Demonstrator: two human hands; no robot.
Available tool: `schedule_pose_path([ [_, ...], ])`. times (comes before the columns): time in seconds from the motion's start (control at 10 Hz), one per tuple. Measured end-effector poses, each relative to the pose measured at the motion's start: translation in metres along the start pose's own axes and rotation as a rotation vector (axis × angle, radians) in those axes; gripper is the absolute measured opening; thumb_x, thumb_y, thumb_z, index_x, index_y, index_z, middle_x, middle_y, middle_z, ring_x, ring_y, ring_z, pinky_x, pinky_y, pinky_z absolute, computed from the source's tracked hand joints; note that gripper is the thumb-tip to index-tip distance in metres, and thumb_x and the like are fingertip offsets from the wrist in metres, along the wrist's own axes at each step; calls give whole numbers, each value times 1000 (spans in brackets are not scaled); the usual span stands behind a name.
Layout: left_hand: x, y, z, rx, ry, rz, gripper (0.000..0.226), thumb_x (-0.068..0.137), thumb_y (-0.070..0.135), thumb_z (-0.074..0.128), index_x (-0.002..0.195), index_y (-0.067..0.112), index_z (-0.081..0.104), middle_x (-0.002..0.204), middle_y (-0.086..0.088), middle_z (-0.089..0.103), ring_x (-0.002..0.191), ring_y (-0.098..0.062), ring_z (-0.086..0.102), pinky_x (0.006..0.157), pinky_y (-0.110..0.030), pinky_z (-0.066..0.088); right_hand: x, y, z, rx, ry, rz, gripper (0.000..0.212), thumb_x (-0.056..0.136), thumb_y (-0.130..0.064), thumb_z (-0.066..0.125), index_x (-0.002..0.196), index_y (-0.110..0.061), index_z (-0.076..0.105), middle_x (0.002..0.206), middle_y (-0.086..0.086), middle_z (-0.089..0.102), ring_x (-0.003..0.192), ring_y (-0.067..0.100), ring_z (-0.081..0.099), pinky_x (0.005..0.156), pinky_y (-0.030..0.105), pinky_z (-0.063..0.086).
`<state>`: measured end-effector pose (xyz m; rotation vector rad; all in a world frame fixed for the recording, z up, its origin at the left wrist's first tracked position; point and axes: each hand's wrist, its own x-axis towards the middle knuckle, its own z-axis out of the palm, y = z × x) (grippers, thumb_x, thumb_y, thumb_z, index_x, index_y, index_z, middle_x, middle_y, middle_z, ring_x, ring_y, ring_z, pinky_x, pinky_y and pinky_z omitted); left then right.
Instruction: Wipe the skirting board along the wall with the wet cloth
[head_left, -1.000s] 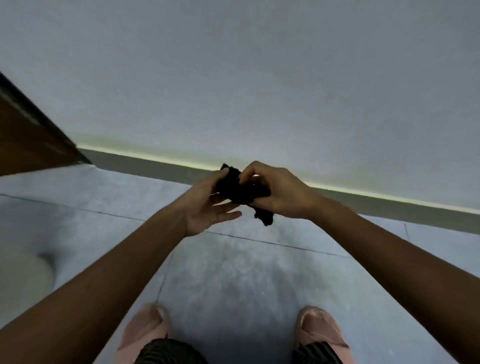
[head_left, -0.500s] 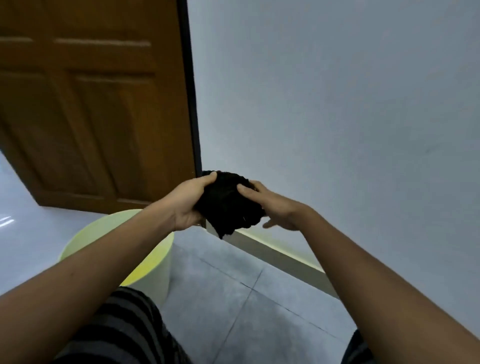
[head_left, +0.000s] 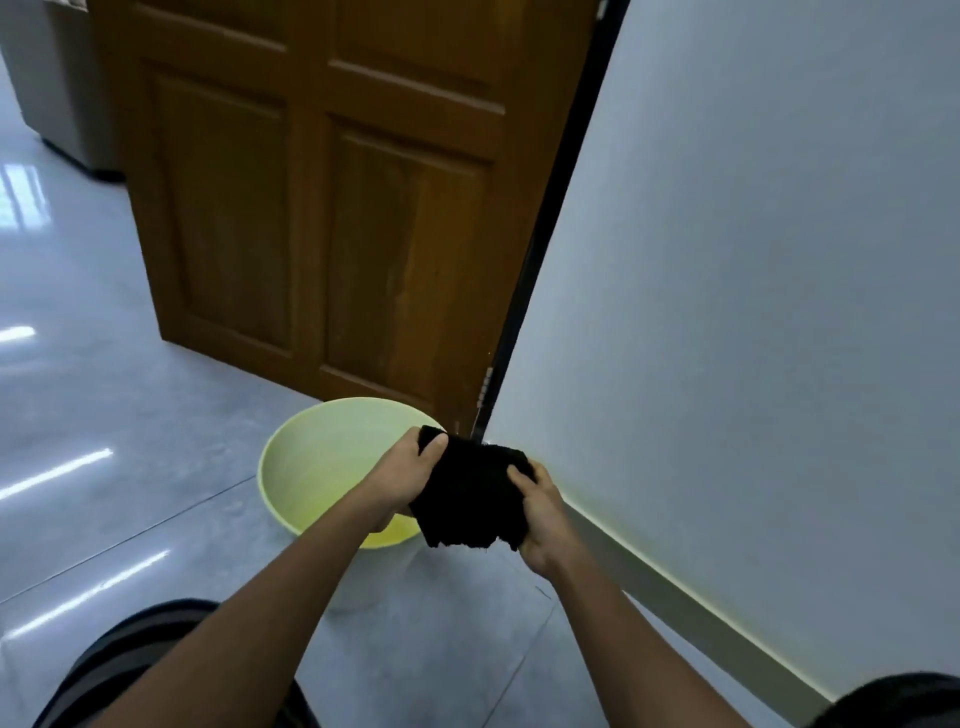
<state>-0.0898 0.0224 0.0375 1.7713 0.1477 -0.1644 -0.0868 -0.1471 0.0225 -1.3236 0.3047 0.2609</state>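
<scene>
Both hands hold a black cloth (head_left: 470, 493) spread between them, just above the right rim of a pale yellow basin (head_left: 322, 462). My left hand (head_left: 405, 475) grips the cloth's upper left corner, thumb on top. My right hand (head_left: 540, 514) grips its right edge. The grey skirting board (head_left: 691, 597) runs along the foot of the white wall (head_left: 753, 312) from behind my right hand toward the lower right. The cloth hangs apart from the skirting board.
A brown wooden door (head_left: 322, 208) stands open at the wall's left end, close behind the basin. Glossy grey floor tiles (head_left: 104, 467) spread to the left. A grey cabinet (head_left: 57, 88) sits at the far upper left. My knees show at the bottom corners.
The view has swung left from the wall to the door and basin. The cloth, bunched between my hands before, now hangs spread out over the basin's rim.
</scene>
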Motion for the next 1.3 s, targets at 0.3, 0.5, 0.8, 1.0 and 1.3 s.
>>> schedule_pose_path([
  [0.3,46,-23,10,54,71,-38,24,97,26,44,114,9,46,112,-13,57,104,-29,54,85,-38,47,45,12,7,-138,163,-2,28,100,-26,45,125,-15,49,122,12,58,109,31,58,83,42,55],
  [0.5,89,-59,31,301,236,-44,23,99,30,37,98,7,42,99,-21,61,89,-38,57,65,-37,38,92,42,0,-286,204,-26,21,100,-36,39,112,-21,49,113,7,57,106,27,57,90,45,53],
  [0.8,107,-117,49,195,135,-150,33,100,31,32,90,4,48,83,-13,54,79,-29,54,62,-33,32,130,102,5,-339,92,23,25,101,-32,38,103,-16,57,98,4,61,90,21,60,77,40,51],
  [1.0,116,-119,53,117,25,-223,27,99,33,38,79,15,44,64,0,45,56,-10,42,52,-27,31,143,140,10,-53,20,47,24,100,-23,42,85,-16,59,76,1,58,70,15,56,58,28,40],
  [1.3,118,-35,39,746,-18,-492,59,97,39,39,141,4,23,143,-17,36,131,-33,35,99,-42,35,141,14,-12,-1391,-348,278,55,100,-25,36,149,-7,18,154,13,25,141,31,24,111,45,29],
])
